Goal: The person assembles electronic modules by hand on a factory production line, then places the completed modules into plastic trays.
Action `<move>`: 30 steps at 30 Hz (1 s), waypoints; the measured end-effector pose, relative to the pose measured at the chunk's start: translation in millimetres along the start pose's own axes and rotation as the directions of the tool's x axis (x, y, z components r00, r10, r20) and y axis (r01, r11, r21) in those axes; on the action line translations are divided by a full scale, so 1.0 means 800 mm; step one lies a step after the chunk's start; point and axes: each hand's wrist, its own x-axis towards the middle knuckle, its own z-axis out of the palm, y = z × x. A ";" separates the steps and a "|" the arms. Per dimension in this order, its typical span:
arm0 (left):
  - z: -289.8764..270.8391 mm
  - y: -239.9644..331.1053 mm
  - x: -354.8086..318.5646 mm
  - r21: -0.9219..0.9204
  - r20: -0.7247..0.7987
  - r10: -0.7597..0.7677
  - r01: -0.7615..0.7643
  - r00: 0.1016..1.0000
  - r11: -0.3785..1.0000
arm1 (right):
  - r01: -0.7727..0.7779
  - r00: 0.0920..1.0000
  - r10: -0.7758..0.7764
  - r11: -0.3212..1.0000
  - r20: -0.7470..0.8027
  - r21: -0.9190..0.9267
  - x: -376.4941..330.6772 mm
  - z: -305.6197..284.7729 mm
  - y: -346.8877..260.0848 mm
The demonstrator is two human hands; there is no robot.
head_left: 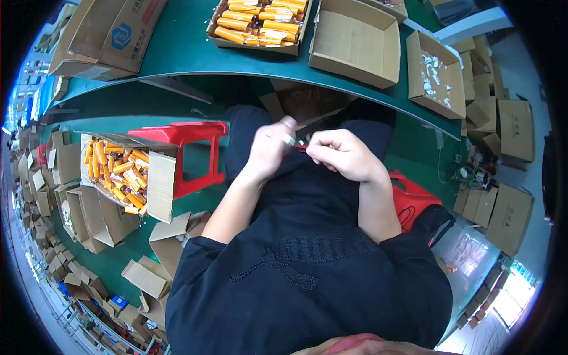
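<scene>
Above my lap, just in front of the green table's edge, both hands are close together. My left hand point(270, 146) is closed, thumb up, with a small whitish bit showing at its fingers. Facing it, my right hand point(343, 154) pinches with thumb and forefinger. Between the fingertips shows a small red and white piece point(302, 145), too small to name; I cannot tell which hand bears it. On the table beyond them, a shallow cardboard tray point(300, 48) holds rows of orange cylinders point(278, 26).
Right of that stand a bare cardboard tray point(355, 44) and another tray point(417, 89) with small white scraps. At my left, an open carton point(161, 183) full of orange cylinders rests on a red stool point(198, 183). A large carton point(112, 38) stands at the table's left.
</scene>
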 end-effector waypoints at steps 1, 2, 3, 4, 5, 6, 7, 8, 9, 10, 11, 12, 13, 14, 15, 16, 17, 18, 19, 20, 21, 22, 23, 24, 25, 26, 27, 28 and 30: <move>-0.011 -0.006 0.008 0.001 -0.003 -0.001 0.001 1.000 1.000 | -0.025 1.000 0.025 0.999 0.017 0.040 -0.006 -0.007 0.007; -0.029 -0.010 0.016 -0.236 -0.040 -0.006 -0.004 0.999 0.972 | -0.051 0.998 0.049 0.996 0.035 0.080 -0.010 -0.013 0.014; -0.044 -0.014 0.017 -0.459 -0.076 -0.020 -0.018 0.997 0.888 | -0.078 0.996 0.072 0.990 0.056 0.119 -0.011 -0.014 0.021; -0.049 -0.013 0.016 -0.460 -0.076 -0.023 -0.015 0.997 0.888 | -0.081 0.996 0.075 0.989 0.056 0.120 -0.010 -0.015 0.028; -0.053 -0.011 0.015 -0.361 -0.083 -0.039 0.007 0.996 0.932 | -0.069 0.997 0.074 0.983 -0.020 0.169 -0.007 -0.017 0.037; -0.056 -0.006 0.014 -0.257 -0.092 -0.052 0.026 0.994 0.966 | -0.052 0.993 0.073 0.976 -0.094 0.213 -0.004 -0.019 0.043; -0.057 -0.001 0.013 -0.150 -0.103 -0.063 0.047 0.993 0.988 | -0.030 0.983 0.075 0.966 -0.168 0.256 0.000 -0.021 0.051; -0.058 0.001 0.012 -0.041 -0.115 -0.073 0.069 0.991 0.997 | -0.006 0.967 0.081 0.955 -0.241 0.296 0.005 -0.024 0.060; -0.058 0.001 0.013 -0.037 -0.120 -0.068 0.064 0.990 0.997 | -0.003 0.969 0.075 0.956 -0.235 0.295 0.018 -0.027 0.075; -0.054 -0.001 0.014 -0.110 -0.118 -0.091 0.078 0.989 0.991 | 0.055 0.943 0.108 0.883 -0.315 0.467 0.032 -0.030 0.096; -0.049 -0.005 0.016 -0.183 -0.113 -0.114 0.092 0.987 0.979 | 0.127 0.910 0.155 0.777 -0.383 0.616 0.047 -0.034 0.118; -0.042 -0.008 0.018 -0.254 -0.106 -0.137 0.106 0.985 0.961 | 0.209 0.873 0.215 0.644 -0.437 0.735 0.061 -0.038 0.138; -0.037 -0.012 0.017 -0.329 -0.103 -0.163 0.122 0.981 0.937 | 0.291 0.834 0.289 0.492 -0.469 0.821 0.068 -0.039 0.153; -0.032 -0.013 0.016 -0.333 -0.110 -0.161 0.117 0.981 0.936 | 0.284 0.837 0.288 0.497 -0.465 0.820 0.072 -0.040 0.158; -0.026 -0.013 0.017 -0.287 -0.110 -0.175 0.137 0.978 0.948 | 0.304 0.810 0.296 0.526 -0.506 0.794 0.076 -0.042 0.162; -0.021 -0.012 0.017 -0.241 -0.110 -0.188 0.157 0.976 0.958 | 0.323 0.781 0.300 0.556 -0.548 0.766 0.079 -0.045 0.165; -0.016 -0.011 0.018 -0.195 -0.111 -0.199 0.175 0.974 0.965 | 0.341 0.751 0.300 0.586 -0.588 0.735 0.082 -0.049 0.167; -0.014 -0.009 0.019 -0.149 -0.113 -0.210 0.192 0.971 0.970 | 0.358 0.719 0.297 0.617 -0.629 0.701 0.085 -0.053 0.168; -0.019 -0.009 0.018 -0.158 -0.127 -0.198 0.177 0.972 0.971 | 0.287 0.763 0.200 0.747 -0.614 0.599 0.084 -0.049 0.159; -0.026 -0.011 0.014 -0.158 -0.118 -0.200 0.181 0.973 0.971 | 0.223 0.808 0.106 0.856 -0.579 0.467 0.076 -0.039 0.144; -0.032 -0.013 0.014 -0.160 -0.116 -0.195 0.175 0.974 0.972 | 0.216 0.821 0.088 0.866 -0.564 0.450 0.069 -0.031 0.127; -0.037 -0.016 0.013 -0.161 -0.115 -0.187 0.168 0.976 0.973 | 0.073 0.882 0.094 0.940 -0.461 0.332 0.062 -0.020 0.110; -0.038 -0.017 0.012 -0.160 -0.109 -0.180 0.161 0.978 0.974 | -0.055 0.925 0.120 0.981 -0.362 0.185 0.060 -0.015 0.091; -0.040 -0.017 0.010 -0.210 -0.091 -0.189 0.167 0.978 0.963 | -0.048 0.932 0.102 0.986 -0.348 0.162 0.066 -0.014 0.070; -0.041 -0.018 0.008 -0.257 -0.073 -0.195 0.171 0.978 0.951 | 0.010 0.930 -0.018 1.000 -0.366 -0.025 0.072 -0.013 0.047; -0.043 -0.023 0.003 -0.260 -0.093 -0.173 0.144 0.981 0.955 | 0.069 0.921 -0.142 0.976 -0.363 -0.208 0.078 -0.008 0.024; -0.043 -0.029 0.000 -0.237 -0.077 -0.127 0.106 0.989 0.966 | 0.124 0.900 -0.265 0.916 -0.345 -0.381 0.083 -0.004 0.001; -0.043 -0.035 -0.004 -0.214 -0.063 -0.081 0.066 0.995 0.975 | 0.174 0.872 -0.384 0.823 -0.303 -0.541 0.088 0.003 -0.023; -0.036 -0.040 -0.014 -0.290 -0.085 -0.047 0.020 0.995 0.957 | 0.279 0.745 -0.597 0.685 -0.298 -0.673 0.115 0.006 -0.083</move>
